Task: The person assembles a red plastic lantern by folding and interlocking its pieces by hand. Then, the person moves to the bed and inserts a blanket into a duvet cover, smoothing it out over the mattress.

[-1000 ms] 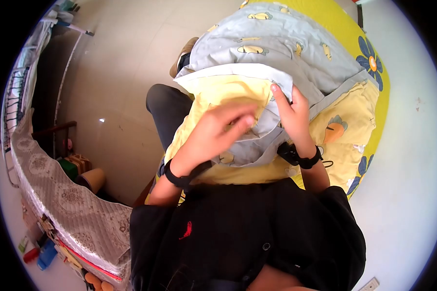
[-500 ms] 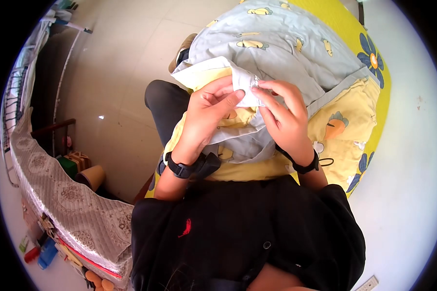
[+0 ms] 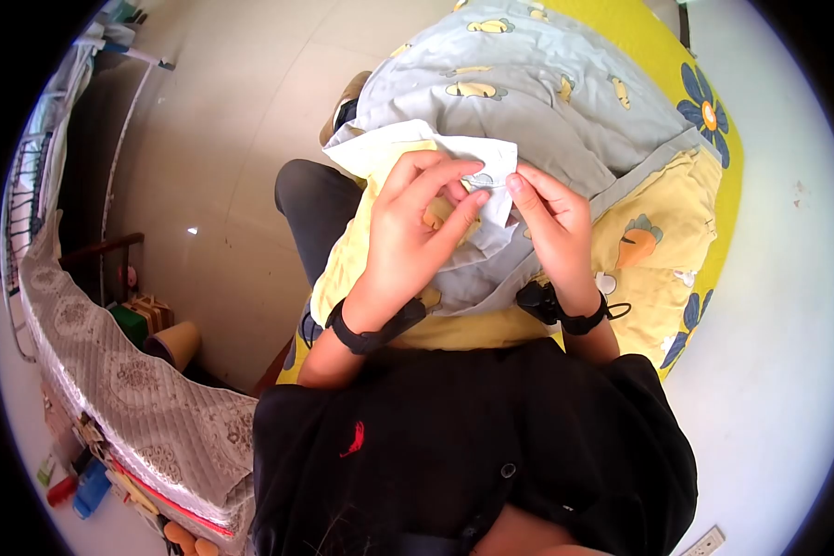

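Note:
A grey and yellow fabric cover (image 3: 547,130) with carrot prints lies over my lap and the seat in front of me. My right hand (image 3: 556,218) pinches the corner of its pale edge (image 3: 496,157) between thumb and fingers. Just left of that corner is my left hand (image 3: 412,218), its thumb and index finger apart, with the fingertips close to the raised edge. Whether those fingertips touch the cloth is hard to tell. Below the hands, folds of yellow and grey cloth hang open. Each wrist wears a black band.
A yellow-green sheet (image 3: 727,199) with blue flowers shows under the cover. On the left are a quilted patterned cloth (image 3: 139,389), a tan cylindrical container (image 3: 176,343) and a metal rack (image 3: 125,148). A power socket (image 3: 709,542) is at the lower right.
Half a second ago both hands were at the corner with fingers close together. My left fingers have since spread apart, and my right hand has turned, now pinching the corner slightly further right.

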`<state>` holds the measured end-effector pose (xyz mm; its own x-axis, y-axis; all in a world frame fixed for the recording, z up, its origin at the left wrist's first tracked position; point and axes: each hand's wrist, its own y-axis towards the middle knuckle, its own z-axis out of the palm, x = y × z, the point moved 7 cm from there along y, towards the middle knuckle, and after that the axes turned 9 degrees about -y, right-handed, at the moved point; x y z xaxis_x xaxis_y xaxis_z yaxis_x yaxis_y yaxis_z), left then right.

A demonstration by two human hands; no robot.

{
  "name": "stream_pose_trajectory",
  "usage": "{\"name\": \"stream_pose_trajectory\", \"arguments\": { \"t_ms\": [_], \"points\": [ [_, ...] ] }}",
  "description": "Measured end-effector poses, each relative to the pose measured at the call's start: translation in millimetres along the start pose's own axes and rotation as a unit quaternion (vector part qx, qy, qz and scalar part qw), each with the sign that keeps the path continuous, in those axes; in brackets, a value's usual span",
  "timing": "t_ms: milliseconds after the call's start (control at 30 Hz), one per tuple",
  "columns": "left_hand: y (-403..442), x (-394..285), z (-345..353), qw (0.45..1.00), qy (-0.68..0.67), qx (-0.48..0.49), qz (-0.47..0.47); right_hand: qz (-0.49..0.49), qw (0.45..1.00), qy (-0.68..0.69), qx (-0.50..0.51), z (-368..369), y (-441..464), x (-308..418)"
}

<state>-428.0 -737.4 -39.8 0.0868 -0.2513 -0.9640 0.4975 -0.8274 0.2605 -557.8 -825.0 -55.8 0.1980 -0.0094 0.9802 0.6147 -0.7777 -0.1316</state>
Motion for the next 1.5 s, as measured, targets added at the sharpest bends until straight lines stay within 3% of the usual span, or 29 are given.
{"name": "stream_pose_trajectory", "arguments": {
  "t_ms": [167,233,333,567,667,900,967,1167,1300,1500],
  "points": [
    [0,-13,0,0.997,0.069,0.005,0.013,-0.001,0.999,0.04,-0.012,2,0,-2],
    [-1,-24,6,0.978,0.186,0.023,0.096,0.001,1.0,0.003,0.02,1,-3,-3],
    [-2,-32,16,0.954,0.232,0.051,0.181,-0.011,0.998,0.046,0.041,3,-2,-9],
    [-1,-25,16,0.948,0.244,0.105,0.173,0.009,0.994,0.004,0.107,5,4,-9],
    [-5,-22,15,0.941,0.268,0.105,0.177,0.006,0.993,-0.075,0.092,5,4,-12],
    [-5,-21,16,0.931,0.302,0.112,0.17,0.004,0.996,-0.041,0.075,10,3,-19],
    [-4,-17,18,0.952,0.231,0.121,0.157,-0.026,0.996,-0.051,0.065,9,2,-13],
    [-11,-19,26,0.959,0.18,0.178,0.129,-0.037,0.996,-0.062,0.049,5,3,-14],
    [-13,-21,24,0.96,0.174,0.159,0.152,-0.068,0.994,-0.062,0.056,5,4,-6],
    [-15,-2,18,0.984,0.06,0.155,0.068,-0.053,0.996,-0.047,0.05,4,1,-12]
  ]
}}
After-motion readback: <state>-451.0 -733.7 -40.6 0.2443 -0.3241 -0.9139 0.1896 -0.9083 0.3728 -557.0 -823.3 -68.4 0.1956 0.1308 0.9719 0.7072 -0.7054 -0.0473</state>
